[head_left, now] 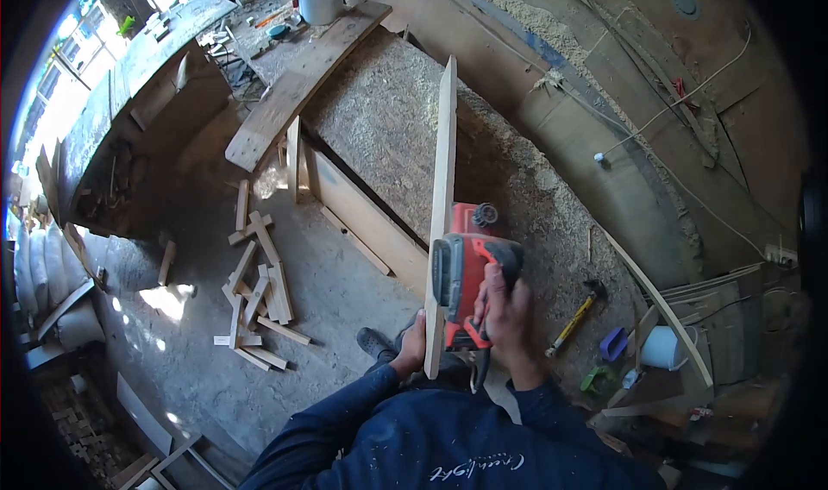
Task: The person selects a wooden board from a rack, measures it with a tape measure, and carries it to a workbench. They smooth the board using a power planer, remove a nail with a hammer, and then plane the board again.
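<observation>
My right hand (511, 322) is wrapped around the rear handle of a red and black electric planer (468, 279). The planer rests against a long, pale wooden strip (444, 153) that points away from me across the workbench (371, 102). At the strip's near end, my left hand (414, 345) grips its left side; the fingertips are partly hidden behind the wood. The planer's working face is turned to the strip and cannot be seen. Sawdust and shavings cover the bench top around them.
A hammer (573, 319) with a yellow handle lies right of the planer. Beyond it are a purple object (613, 344) and a white bucket (663, 348). Several wood offcuts (276, 292) lie piled on the floor at left. A wide plank (302, 89) crosses the bench's far end.
</observation>
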Action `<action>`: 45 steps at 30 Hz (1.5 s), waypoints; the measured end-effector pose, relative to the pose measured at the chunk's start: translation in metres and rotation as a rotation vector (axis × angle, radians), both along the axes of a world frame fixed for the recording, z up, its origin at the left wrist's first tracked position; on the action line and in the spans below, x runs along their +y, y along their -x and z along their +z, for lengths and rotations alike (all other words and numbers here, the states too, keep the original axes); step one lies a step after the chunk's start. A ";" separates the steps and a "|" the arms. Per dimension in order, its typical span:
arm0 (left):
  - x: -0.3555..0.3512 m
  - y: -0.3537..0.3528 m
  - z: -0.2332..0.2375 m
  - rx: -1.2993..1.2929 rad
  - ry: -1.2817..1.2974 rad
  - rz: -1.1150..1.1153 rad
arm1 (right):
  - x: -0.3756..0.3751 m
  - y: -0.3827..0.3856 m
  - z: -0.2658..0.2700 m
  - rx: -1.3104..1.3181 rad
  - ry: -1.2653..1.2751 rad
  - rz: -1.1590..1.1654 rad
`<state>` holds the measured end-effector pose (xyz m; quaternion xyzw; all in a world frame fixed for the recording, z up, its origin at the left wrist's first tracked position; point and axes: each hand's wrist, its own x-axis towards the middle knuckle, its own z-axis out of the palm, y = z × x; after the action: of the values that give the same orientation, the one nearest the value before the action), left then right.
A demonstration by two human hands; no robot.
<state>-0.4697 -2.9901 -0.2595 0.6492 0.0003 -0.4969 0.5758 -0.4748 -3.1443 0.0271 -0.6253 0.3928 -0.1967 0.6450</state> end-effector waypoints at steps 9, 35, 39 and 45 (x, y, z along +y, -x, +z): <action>-0.003 -0.004 0.016 0.026 0.031 -0.014 | 0.018 -0.012 -0.055 0.024 0.361 -0.028; -0.006 -0.015 0.032 0.188 -0.132 -0.019 | -0.339 -0.431 -0.025 0.045 0.342 -0.033; -0.010 -0.020 0.049 0.158 -0.146 -0.004 | -0.286 -0.371 -0.021 0.148 0.340 -0.052; -0.009 -0.013 0.030 0.113 -0.091 0.006 | -0.177 -0.241 -0.031 0.162 0.325 -0.065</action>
<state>-0.4566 -2.9990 -0.2293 0.6456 0.0572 -0.5304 0.5465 -0.2342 -3.3209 -0.0042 -0.7221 0.4267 -0.2274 0.4949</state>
